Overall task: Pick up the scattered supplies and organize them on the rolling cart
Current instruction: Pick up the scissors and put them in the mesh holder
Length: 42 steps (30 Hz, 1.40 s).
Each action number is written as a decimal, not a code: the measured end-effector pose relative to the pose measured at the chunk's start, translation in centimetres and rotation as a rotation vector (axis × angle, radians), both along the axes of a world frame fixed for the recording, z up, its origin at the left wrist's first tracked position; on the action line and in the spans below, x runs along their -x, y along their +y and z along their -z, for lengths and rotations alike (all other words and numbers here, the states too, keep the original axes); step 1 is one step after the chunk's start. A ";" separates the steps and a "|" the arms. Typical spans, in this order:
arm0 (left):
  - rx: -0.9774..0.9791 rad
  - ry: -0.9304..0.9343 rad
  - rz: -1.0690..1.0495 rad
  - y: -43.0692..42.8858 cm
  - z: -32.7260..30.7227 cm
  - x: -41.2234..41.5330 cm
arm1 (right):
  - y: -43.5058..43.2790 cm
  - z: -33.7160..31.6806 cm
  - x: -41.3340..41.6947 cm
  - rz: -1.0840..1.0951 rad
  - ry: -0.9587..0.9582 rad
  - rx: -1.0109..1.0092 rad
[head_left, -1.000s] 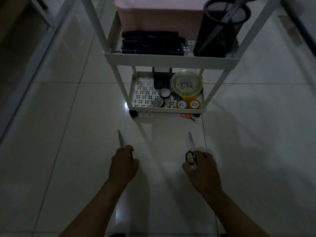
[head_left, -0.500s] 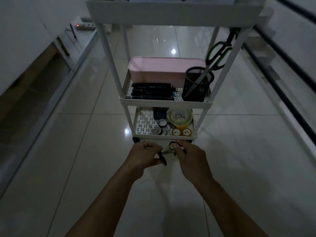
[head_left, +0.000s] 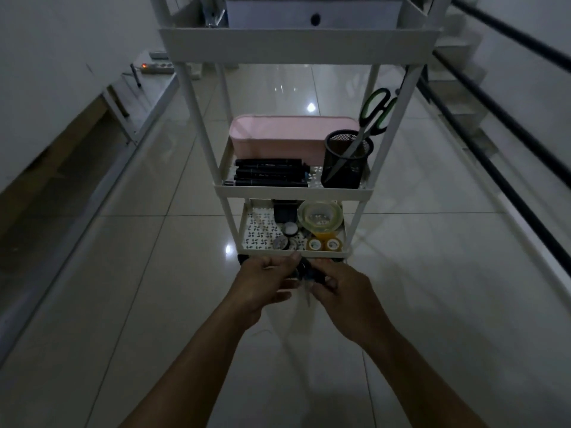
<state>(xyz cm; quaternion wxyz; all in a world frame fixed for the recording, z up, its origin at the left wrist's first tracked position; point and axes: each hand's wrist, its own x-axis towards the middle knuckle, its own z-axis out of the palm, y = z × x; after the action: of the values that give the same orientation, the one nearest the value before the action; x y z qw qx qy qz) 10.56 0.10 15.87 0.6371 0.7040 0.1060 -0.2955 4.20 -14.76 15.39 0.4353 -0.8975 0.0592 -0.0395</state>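
My left hand (head_left: 264, 284) and my right hand (head_left: 344, 290) meet just in front of the white rolling cart's (head_left: 293, 190) bottom shelf. Both are closed on dark-handled scissors (head_left: 304, 278) bunched between them, with a blade tip pointing down. How the pairs lie between the fingers is hidden. On the middle shelf stand a pink box (head_left: 290, 137), black markers (head_left: 268, 174) and a black mesh cup (head_left: 346, 163) holding green-handled scissors (head_left: 375, 112). The bottom shelf carries a large clear tape roll (head_left: 321, 216) and small tape rolls (head_left: 324, 244).
A white box (head_left: 312, 13) fills the cart's top shelf. A low ledge with a power strip (head_left: 156, 67) runs along the left wall. Black railings (head_left: 509, 125) line the right side. Glossy floor tiles (head_left: 123, 304) surround the cart.
One second ago each hand gripped a pair of scissors on the floor, apart. Both hands have since risen and come together, and the view has tilted up over the cart.
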 end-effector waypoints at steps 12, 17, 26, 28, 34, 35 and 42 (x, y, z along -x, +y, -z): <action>-0.774 -0.490 0.777 -7.9 17.6 -5.9 | -8.9 7.8 -0.7 0.326 0.233 -0.052; -1.027 -0.628 1.059 -11.4 22.5 -8.2 | -11.4 10.7 -1.0 0.394 0.260 -0.160; -1.107 -0.788 0.853 -11.6 25.2 -7.5 | -12.9 11.8 -0.6 0.417 0.264 -0.218; -1.059 -0.828 0.799 -10.9 25.4 -7.1 | -12.6 11.7 -0.7 0.428 0.264 -0.240; -0.994 -0.644 0.810 -9.5 25.4 -6.0 | -11.7 11.9 -1.1 0.408 0.242 -0.240; -0.978 -0.598 0.771 -9.5 25.3 -5.8 | -11.6 11.9 -1.1 0.392 0.240 -0.227; -0.696 -0.416 0.455 -7.4 23.5 -4.9 | -10.5 11.9 -1.0 0.396 0.215 -0.223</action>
<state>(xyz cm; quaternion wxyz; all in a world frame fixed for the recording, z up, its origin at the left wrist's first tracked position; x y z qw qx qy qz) 15.43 -7.33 -7.61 0.2895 0.9257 -0.0883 -0.2271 5.18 -25.25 3.46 0.5067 -0.8138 0.2837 -0.0217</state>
